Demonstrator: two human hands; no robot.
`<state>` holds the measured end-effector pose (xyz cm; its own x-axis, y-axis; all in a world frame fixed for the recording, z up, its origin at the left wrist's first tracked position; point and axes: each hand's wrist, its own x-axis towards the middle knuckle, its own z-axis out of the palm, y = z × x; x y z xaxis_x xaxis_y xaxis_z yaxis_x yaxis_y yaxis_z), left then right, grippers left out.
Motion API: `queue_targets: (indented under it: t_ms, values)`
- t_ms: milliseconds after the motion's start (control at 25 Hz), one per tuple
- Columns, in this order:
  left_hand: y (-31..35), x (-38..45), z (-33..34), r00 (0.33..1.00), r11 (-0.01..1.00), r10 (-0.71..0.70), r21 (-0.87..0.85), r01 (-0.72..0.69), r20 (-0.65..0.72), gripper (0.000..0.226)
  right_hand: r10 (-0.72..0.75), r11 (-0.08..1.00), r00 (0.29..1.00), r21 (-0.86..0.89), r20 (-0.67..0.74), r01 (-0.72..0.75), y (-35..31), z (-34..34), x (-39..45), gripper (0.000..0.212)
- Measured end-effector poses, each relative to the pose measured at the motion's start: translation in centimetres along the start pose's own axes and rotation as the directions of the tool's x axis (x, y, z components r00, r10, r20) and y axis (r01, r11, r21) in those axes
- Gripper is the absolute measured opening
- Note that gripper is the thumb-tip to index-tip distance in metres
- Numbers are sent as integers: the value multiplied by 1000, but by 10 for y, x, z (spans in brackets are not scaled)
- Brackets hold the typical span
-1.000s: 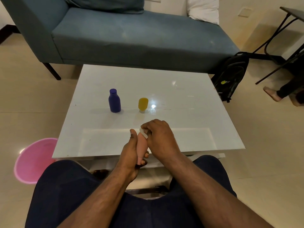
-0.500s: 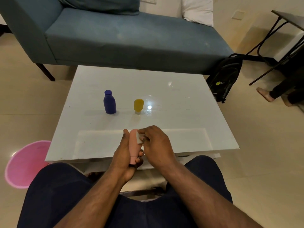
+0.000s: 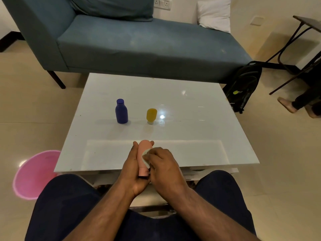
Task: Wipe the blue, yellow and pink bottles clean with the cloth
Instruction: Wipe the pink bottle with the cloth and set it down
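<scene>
Pink bottle (image 3: 144, 154), no readable label

Pink bottle (image 3: 144, 154) in left hand (image 3: 132, 171), right hand (image 3: 164, 165) apparently pinching cloth (image 3: 145, 156) against it.

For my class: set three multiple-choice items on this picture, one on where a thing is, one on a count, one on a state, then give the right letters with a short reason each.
1. Where does the blue bottle stand?
A. on the sofa
B. on the white table, left of the yellow bottle
C. in the pink bin

2. How many bottles stand on the table?
A. two
B. three
C. four

3. What is happening to the pink bottle?
A. it lies on the floor
B. it stands untouched
C. the left hand grips it while the right hand presses the cloth on it

Answers: 1 B, it stands beside the yellow one; 2 A, only blue and yellow stand there; 3 C, both hands are on it.
</scene>
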<state>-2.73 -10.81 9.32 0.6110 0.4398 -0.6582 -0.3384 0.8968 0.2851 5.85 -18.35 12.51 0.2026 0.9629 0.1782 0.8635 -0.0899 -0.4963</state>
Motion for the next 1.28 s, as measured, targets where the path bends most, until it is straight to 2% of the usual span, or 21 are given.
queue_targets:
  t_ms: [80, 240, 360, 440, 640, 760, 880, 1080, 1280]
  values:
    - [-1, 0, 2, 1000, 1000, -8, 20, 8, -7, 61, 10, 1000, 1000, 0, 12, -10, 8, -2, 9, 28]
    - [-4, -4, 7, 1000, 996, 0, 93, -1, 6, 58, 117, 993, 992, -17, -47, -118, 13, -8, 25, 28]
    - [-3, 2, 1, 999, 996, 36, 75, -38, 33, 53, -9, 1000, 999, -3, 41, 9, -10, -1, 4, 27]
    - [-4, 5, -3, 998, 997, 41, 58, -43, 40, 50, -31, 999, 998, -25, 51, 33, -9, 2, -1, 27]
    - [-5, -1, 2, 998, 998, 1, 60, -5, 70, 50, 131, 991, 990, -18, -52, -133, 15, -2, 32, 28]
    - [-3, 2, -2, 996, 998, 48, 34, -50, 76, 47, 26, 995, 999, -101, 21, -24, -9, 1, 17, 31]
    - [-3, 6, -5, 994, 999, 51, 5, -52, 97, 45, -33, 995, 997, -93, 68, 39, -11, -1, 5, 32]
    - [-3, 0, 2, 993, 998, -4, 58, -3, 116, 44, 129, 991, 990, -12, -64, -130, 12, -4, 35, 28]
    - [-2, 6, -4, 991, 997, 79, 12, -81, 107, 39, -39, 995, 998, -90, 51, 43, -7, -5, -1, 32]
